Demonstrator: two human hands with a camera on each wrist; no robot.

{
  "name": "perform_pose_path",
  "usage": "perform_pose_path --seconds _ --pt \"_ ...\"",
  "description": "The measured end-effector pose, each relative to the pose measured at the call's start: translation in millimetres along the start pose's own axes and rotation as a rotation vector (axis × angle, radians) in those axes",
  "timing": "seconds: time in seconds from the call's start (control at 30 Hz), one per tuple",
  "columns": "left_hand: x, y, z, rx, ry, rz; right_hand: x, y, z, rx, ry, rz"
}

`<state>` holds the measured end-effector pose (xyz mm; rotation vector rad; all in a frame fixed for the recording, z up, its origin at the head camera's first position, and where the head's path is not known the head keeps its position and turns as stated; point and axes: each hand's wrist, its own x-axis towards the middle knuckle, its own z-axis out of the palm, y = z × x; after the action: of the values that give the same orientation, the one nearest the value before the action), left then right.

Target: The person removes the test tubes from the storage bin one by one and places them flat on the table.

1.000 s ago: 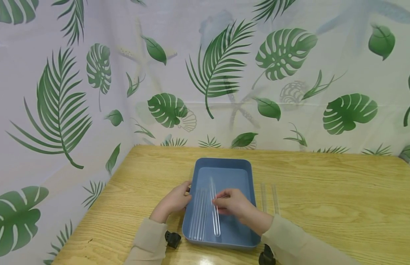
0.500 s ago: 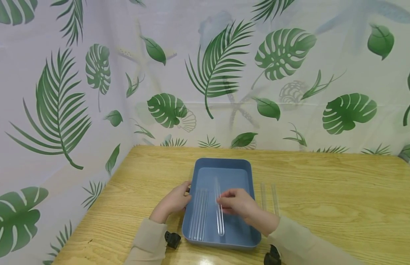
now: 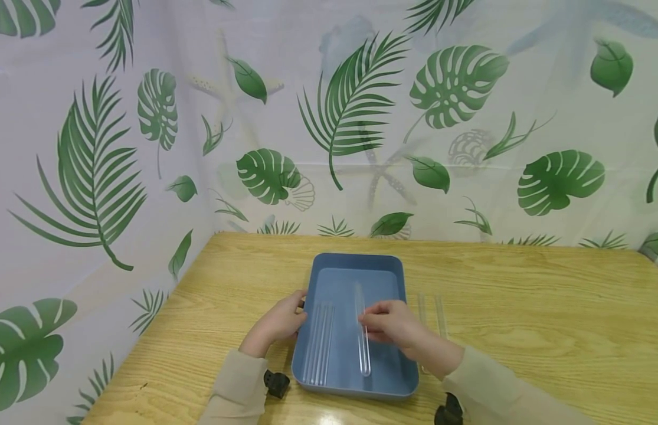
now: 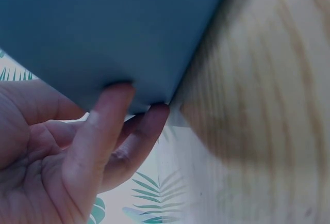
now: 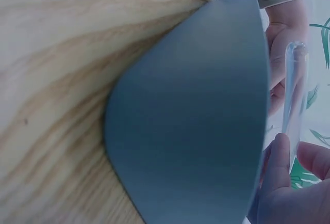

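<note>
A blue rectangular tray (image 3: 389, 375) lies on the table. My right hand (image 3: 395, 327) pinches a clear glass test tube (image 3: 364, 354) between thumb and fingers above the tray's middle. In the right wrist view, the rounded end of that test tube (image 5: 295, 84) shows above the tray's rim. Several more clear test tubes (image 3: 319, 345) lie side by side along the tray's left part. My left hand (image 3: 278, 321) is at the tray's left side. In the left wrist view, its fingertips (image 4: 118, 92) touch the outer wall of the tray (image 4: 118, 33).
Two clear tubes (image 3: 440, 316) lie on the wooden table (image 3: 546, 324) right of the tray, partly hidden by my right arm. A leaf-printed cloth (image 3: 318, 118) hangs behind and at the left. Black straps with small devices (image 3: 277, 383) sit at both wrists.
My right hand has moved to the right with the test tube, away from the row of tubes in the tray. The left hand and the tray have stayed in place.
</note>
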<state>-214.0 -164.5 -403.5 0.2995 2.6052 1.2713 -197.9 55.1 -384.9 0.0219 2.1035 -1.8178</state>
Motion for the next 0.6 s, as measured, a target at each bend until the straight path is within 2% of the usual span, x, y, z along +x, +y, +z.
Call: perform_pose_path --seconds 0.6 --pt "1.3 -1.9 -0.2 -0.029 0.003 0.002 -9.8 -4 -21 -0.008 -0.014 -0.004"
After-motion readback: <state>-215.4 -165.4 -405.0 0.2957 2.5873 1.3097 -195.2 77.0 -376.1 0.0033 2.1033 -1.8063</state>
